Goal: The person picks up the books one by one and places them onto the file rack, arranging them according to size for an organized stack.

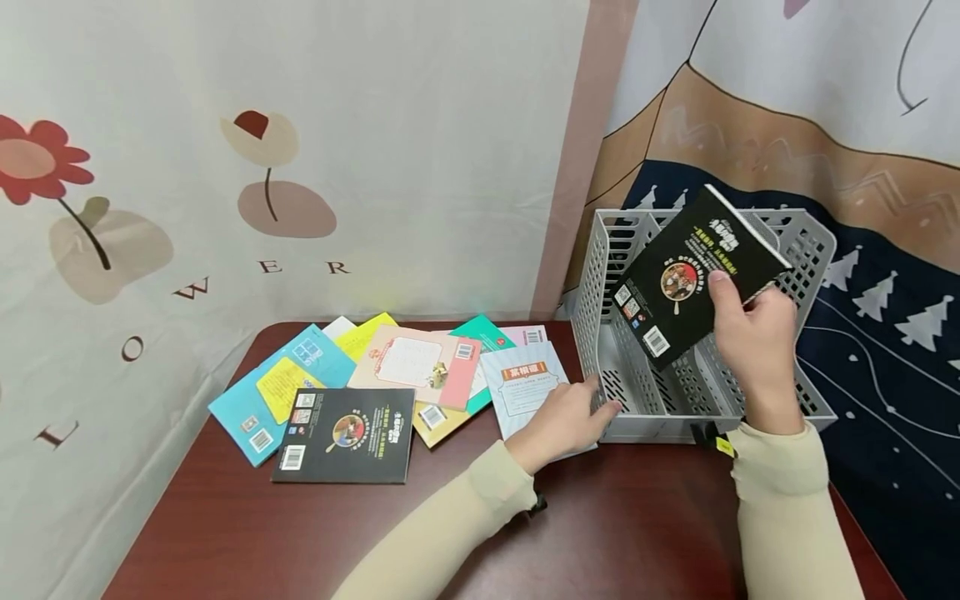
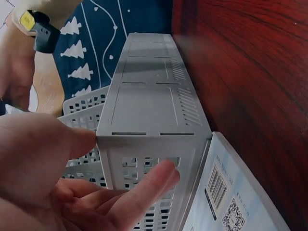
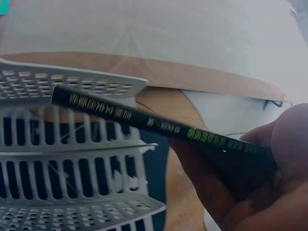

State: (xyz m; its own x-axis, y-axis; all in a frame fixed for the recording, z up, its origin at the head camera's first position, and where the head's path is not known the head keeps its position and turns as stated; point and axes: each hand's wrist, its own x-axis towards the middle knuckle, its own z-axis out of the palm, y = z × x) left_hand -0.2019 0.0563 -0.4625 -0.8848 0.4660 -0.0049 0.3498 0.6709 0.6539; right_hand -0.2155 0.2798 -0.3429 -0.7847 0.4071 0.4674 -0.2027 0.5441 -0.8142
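- The person's right hand [image 1: 761,342] is clamped on a black book [image 1: 678,279], with the thumb laid across the back cover and the other fingers behind it.
- That black book is up in the air, slanting over a grey plastic basket [image 1: 648,429], its printed back cover in plain sight and its lettered spine turned toward the right wrist.
- From this angle I can't be sure whether the book's lowest corner dips below the basket's rim.
- The left hand [image 1: 561,419] rests at the basket's near left corner; its thumb is by the rim, and its straightened fingers lie along the outside of the perforated side wall, thumb and fingers apart.
- The basket sits on the right part of the red-brown desk [image 1: 622,517], with slotted dividers running through its inside.
- A light blue book [image 1: 525,387] lies just beside the basket's left wall, partly covered by the left hand.
- Farther left, a second black book [image 1: 341,436] lies flat, overlapping a blue book [image 1: 270,408] with a yellow patch.
- Between those and the light blue one, a pink book [image 1: 397,362] lies across a yellow book [image 1: 442,423] and a green book [image 1: 483,332].
- Behind the desk hangs white cloth [image 1: 435,167] printed with flowers and letters; dark blue cloth [image 1: 862,358] with white trees is on the right.
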